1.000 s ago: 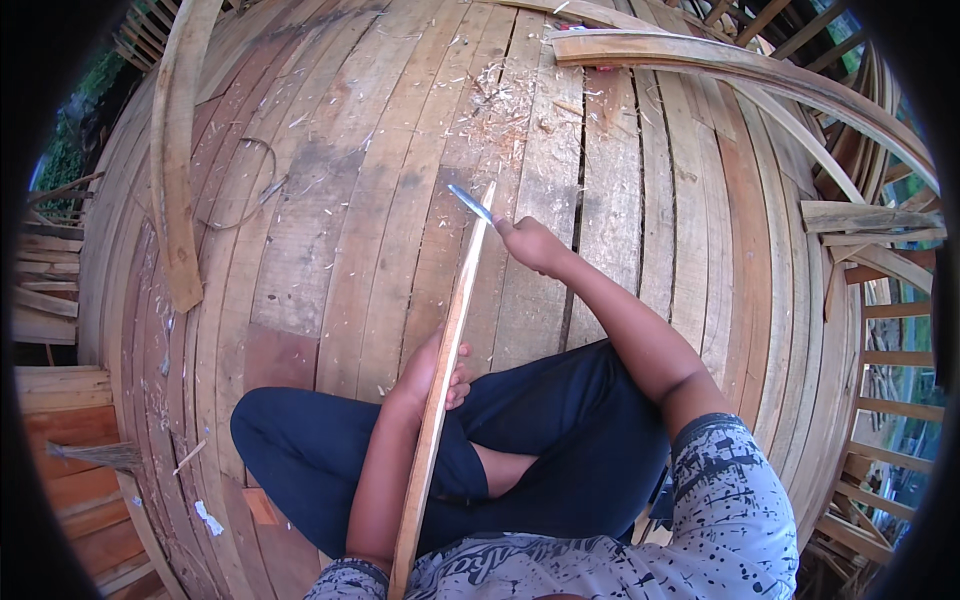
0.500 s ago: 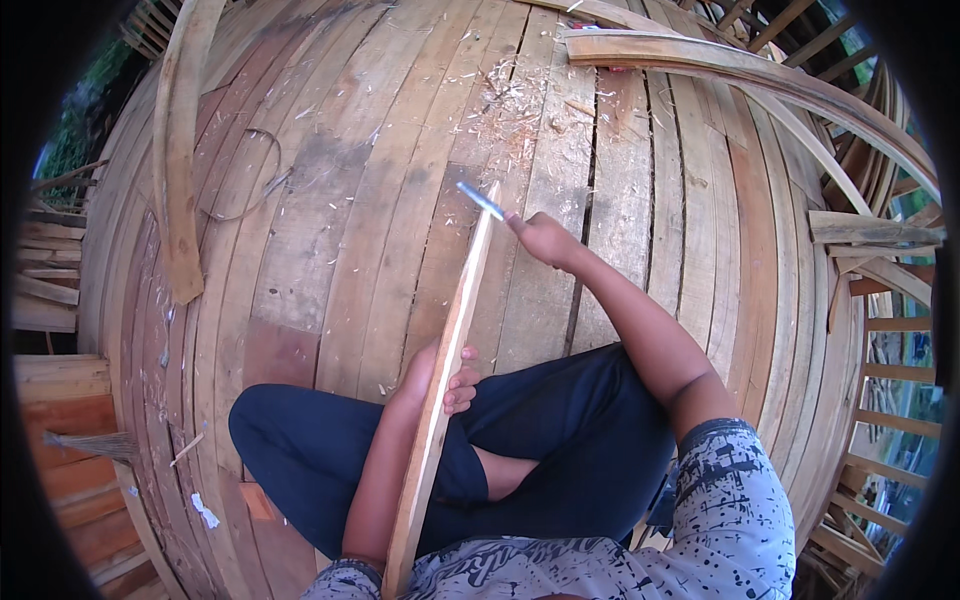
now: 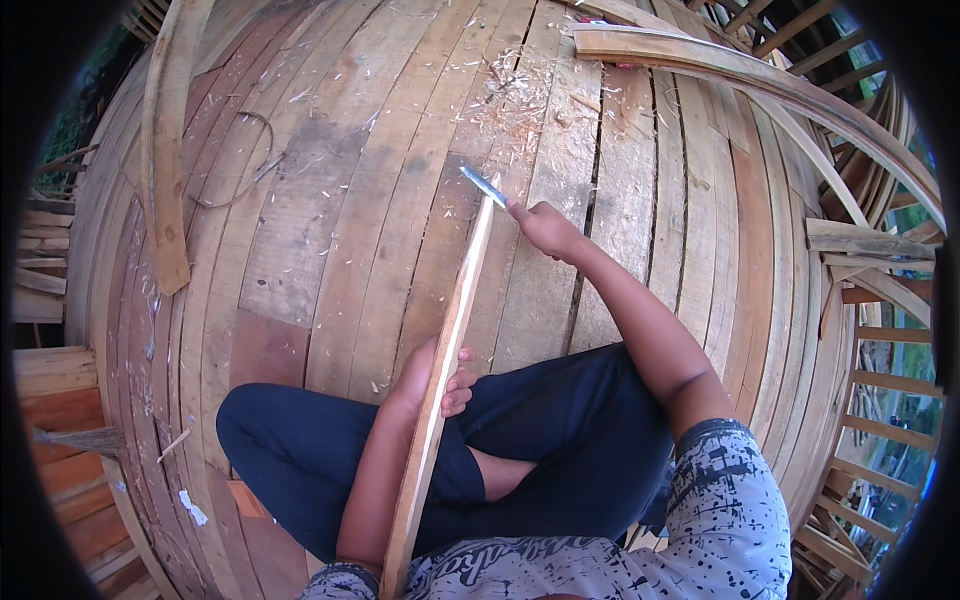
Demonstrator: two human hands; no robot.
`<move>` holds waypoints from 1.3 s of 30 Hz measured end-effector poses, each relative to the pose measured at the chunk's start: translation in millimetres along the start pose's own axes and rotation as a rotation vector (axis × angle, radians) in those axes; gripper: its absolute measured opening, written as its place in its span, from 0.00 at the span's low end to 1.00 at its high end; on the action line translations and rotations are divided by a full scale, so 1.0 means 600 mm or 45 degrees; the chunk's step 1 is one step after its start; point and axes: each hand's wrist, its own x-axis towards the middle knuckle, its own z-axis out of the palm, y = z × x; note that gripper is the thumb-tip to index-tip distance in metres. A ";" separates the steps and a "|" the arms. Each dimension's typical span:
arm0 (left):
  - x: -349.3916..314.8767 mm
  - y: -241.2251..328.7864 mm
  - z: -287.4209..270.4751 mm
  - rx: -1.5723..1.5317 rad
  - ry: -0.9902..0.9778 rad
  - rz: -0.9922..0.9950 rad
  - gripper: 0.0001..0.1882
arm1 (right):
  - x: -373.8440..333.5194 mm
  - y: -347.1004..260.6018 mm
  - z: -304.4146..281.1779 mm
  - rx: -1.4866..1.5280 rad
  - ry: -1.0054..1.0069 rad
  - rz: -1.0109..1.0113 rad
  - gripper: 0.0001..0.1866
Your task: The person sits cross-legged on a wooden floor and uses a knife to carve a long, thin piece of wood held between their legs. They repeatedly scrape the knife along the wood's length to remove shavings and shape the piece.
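Wooden strip (image 3: 440,390) is propped over the lap w/ far end on the plank floor (image 3: 330,200), gripped by left hand (image 3: 432,378). Blue pen (image 3: 484,187), pinched in right hand (image 3: 545,228), has been slid slightly along the tip vs 1 s ago; marking appears ongoing.

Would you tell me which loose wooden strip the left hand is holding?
The long thin strip running over the lap, gripped by the left hand; the others lie on the deck.

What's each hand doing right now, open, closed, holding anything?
Left hand: closed around the wooden strip, steadying it.
Right hand: closed on a blue-handled blade, at the strip's far end.
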 end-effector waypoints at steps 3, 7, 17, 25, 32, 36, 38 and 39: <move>-0.010 0.006 0.013 0.041 0.091 -0.001 0.23 | -0.005 -0.005 0.025 0.029 -0.055 -0.131 0.42; -0.006 0.004 0.012 0.072 0.114 0.001 0.22 | -0.001 -0.002 0.010 0.047 -0.098 -0.071 0.42; -0.004 0.006 0.015 0.114 0.195 0.014 0.23 | -0.022 -0.026 0.036 -0.026 0.167 -0.141 0.45; -0.003 0.003 0.012 0.120 0.192 0.040 0.22 | -0.024 -0.022 0.026 0.032 0.080 -0.017 0.44; -0.006 0.005 0.016 0.059 0.166 0.006 0.22 | -0.034 -0.025 0.041 0.010 0.044 -0.119 0.42; -0.007 0.007 0.016 0.039 0.146 0.020 0.23 | -0.098 -0.055 0.075 -0.122 -0.126 -0.315 0.41; -0.008 0.005 0.015 0.075 0.171 0.031 0.24 | -0.099 -0.066 0.059 -0.184 -0.189 -0.299 0.41; -0.007 0.005 0.017 0.104 0.190 0.046 0.24 | -0.078 -0.058 0.047 -0.151 -0.074 -0.228 0.41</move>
